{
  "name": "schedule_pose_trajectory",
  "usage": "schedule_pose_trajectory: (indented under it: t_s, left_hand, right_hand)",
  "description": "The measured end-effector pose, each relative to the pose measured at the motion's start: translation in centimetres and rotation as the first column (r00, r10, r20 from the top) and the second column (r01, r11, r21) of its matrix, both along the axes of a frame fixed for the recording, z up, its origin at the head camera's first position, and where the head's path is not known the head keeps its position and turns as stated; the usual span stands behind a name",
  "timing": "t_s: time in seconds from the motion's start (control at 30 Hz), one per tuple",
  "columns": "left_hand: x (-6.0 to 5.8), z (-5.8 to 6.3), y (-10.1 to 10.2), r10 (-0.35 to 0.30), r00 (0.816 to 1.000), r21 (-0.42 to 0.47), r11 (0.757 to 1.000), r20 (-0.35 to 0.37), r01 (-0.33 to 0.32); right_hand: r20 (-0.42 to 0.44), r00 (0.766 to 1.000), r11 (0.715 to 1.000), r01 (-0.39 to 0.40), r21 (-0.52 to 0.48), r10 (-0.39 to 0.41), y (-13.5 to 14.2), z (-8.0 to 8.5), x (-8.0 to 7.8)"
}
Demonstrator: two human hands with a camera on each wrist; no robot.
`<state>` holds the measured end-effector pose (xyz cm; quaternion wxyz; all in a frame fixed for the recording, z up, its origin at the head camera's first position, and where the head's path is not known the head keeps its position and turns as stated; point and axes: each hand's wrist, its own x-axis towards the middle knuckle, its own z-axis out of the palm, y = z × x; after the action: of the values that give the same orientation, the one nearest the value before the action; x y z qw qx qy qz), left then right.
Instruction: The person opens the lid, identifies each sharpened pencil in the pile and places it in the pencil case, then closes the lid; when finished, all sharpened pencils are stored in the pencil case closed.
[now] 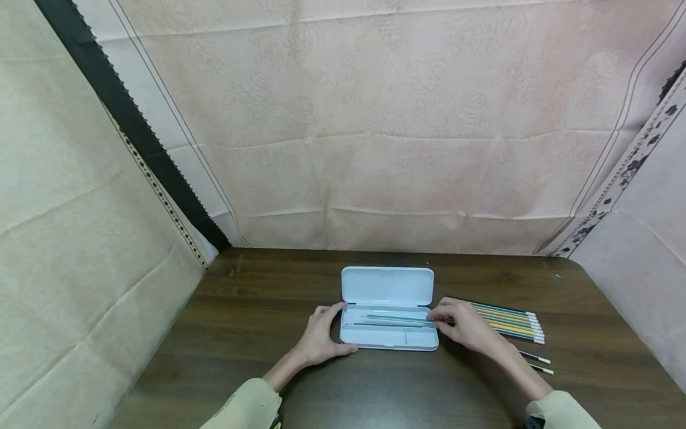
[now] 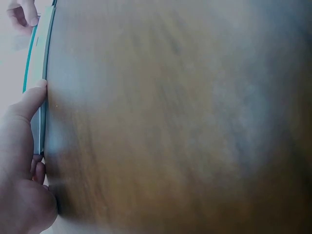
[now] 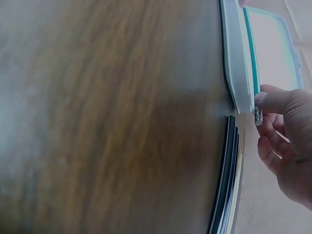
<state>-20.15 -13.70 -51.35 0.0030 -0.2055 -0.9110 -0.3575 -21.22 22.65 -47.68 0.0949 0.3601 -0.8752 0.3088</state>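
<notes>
A light blue pencil case [image 1: 387, 286] lies on the table with its lid folded back. My left hand [image 1: 317, 339] grips the case's left end, thumb on the front edge and fingers toward the hinge. In the left wrist view, the thumb [image 2: 35, 97] presses against the case's side. My right hand [image 1: 465, 325] pinches a green pencil [image 3: 252, 53] close to its white eraser end, which sticks out past the fingers. That pencil lies lengthwise over the case's lower half. Just in front of it a second, pencil-like line shows in the tray, too thin to identify surely.
Right of the case lies a row of green and yellow pencils [image 1: 511, 322], eraser ends to the right, partly behind my right hand. Two dark pencils [image 1: 536, 357] lie apart, nearer me. Patterned cloth [image 1: 375, 149] hangs behind the wooden table [image 1: 257, 333] and at both sides.
</notes>
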Motion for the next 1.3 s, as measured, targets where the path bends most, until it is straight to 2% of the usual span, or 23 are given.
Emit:
schedule_pose_trajectory:
  t_s: [0.37,0.53,0.9,1.17,1.3]
  left_hand:
    - [0.0,-0.1,0.0,-0.001,1.000,0.001,1.000,-0.003,0.001]
    - [0.0,-0.1,0.0,-0.003,1.000,0.003,1.000,-0.003,0.003]
    - [0.0,-0.1,0.0,-0.003,1.000,0.002,1.000,-0.004,0.003]
    - [-0.1,-0.2,0.0,0.002,1.000,-0.007,1.000,-0.003,-0.002]
    - [-0.2,-0.2,0.0,0.002,1.000,-0.009,1.000,0.004,-0.002]
  right_hand:
    - [0.025,1.000,0.999,-0.010,0.040,0.009,-1.2,0.2,-0.4]
    - [0.010,1.000,0.998,-0.004,0.056,0.004,-1.6,0.0,-0.7]
    - [0.062,0.998,0.997,-0.015,0.076,0.010,-2.3,0.1,-0.9]
    - [0.045,0.999,0.997,-0.013,0.076,0.010,-2.5,0.0,-1.0]
    - [0.044,0.999,0.999,-0.008,0.042,0.006,-1.7,0.2,-0.7]
